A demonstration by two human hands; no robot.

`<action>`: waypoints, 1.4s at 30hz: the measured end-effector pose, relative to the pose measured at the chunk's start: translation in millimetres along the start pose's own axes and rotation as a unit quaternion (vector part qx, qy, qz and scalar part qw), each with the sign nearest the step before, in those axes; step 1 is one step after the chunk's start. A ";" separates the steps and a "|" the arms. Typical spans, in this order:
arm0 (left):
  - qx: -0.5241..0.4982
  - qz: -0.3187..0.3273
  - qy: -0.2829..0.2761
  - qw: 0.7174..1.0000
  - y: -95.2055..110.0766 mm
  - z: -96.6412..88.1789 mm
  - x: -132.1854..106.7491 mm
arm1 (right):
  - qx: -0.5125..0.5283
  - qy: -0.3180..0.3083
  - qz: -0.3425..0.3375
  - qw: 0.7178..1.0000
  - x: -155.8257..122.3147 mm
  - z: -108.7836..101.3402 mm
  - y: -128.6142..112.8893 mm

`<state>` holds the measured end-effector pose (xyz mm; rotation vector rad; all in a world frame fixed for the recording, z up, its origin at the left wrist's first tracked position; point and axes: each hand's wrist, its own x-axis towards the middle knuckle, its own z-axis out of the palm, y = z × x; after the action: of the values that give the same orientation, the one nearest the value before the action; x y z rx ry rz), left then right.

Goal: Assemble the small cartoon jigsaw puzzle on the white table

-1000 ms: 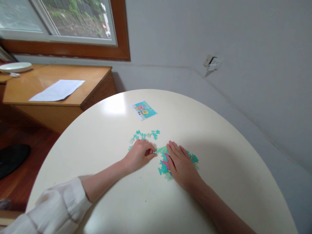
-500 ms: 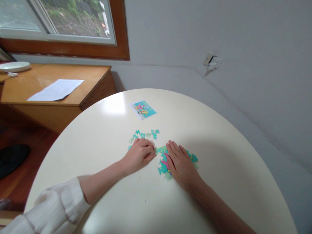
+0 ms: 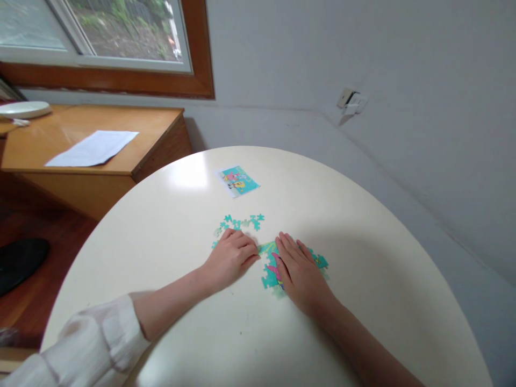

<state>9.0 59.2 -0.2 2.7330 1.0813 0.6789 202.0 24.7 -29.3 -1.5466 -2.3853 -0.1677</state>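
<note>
A partly joined teal jigsaw (image 3: 269,278) lies in the middle of the round cream table (image 3: 363,258). My right hand (image 3: 299,274) rests flat on it, fingers stretched out and together. My left hand (image 3: 233,256) sits just left of it with fingers curled, fingertips pressed on a pale green puzzle piece (image 3: 264,248) at the jigsaw's upper left edge. A short chain of joined teal pieces (image 3: 242,222) lies just beyond my left hand. Farther back is a small picture card (image 3: 237,181) showing the cartoon image.
A wooden desk (image 3: 153,134) stands left of the table with a white sheet of paper (image 3: 92,148) and a white plate (image 3: 24,109) on it. A window is above it. A wall socket (image 3: 350,101) is on the grey wall at right. A dark object (image 3: 18,263) lies on the floor.
My left hand has gone from a pinch at the jigsaw's edge to fingers folded down over the piece. My right hand has stayed flat on the jigsaw.
</note>
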 end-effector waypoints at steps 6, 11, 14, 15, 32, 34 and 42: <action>0.007 0.005 -0.001 1.000 1.8 -1.2 0.5 | 0.003 -0.009 0.004 1.000 0.8 -0.9 -0.6; 0.000 -0.012 -0.006 1.000 4.7 -2.0 0.5 | 0.005 -0.007 0.008 1.000 1.0 -1.7 -1.2; -0.011 -0.015 -0.005 1.000 5.6 -3.3 0.0 | 0.006 -0.010 0.005 1.000 0.7 -2.0 -1.0; -0.016 -0.012 0.002 1.000 5.4 -3.6 -0.3 | 0.006 -0.013 0.005 1.000 0.6 -2.1 -1.0; -0.004 -0.001 -0.009 1.000 2.5 -4.1 -1.3 | 0.007 -0.011 0.004 1.000 -0.6 -2.0 -1.0; 0.000 -0.002 -0.021 1.000 2.8 -4.6 -0.6 | 0.006 -0.013 0.003 1.000 -0.4 -1.8 -0.9; 0.010 0.002 -0.018 1.000 2.8 -3.2 -0.7 | 0.003 -0.004 0.007 1.000 -0.4 -1.1 -1.6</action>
<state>8.9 56.5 3.1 2.7536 1.0803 0.6212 200.9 23.4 -28.3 -1.5644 -2.3781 -0.1523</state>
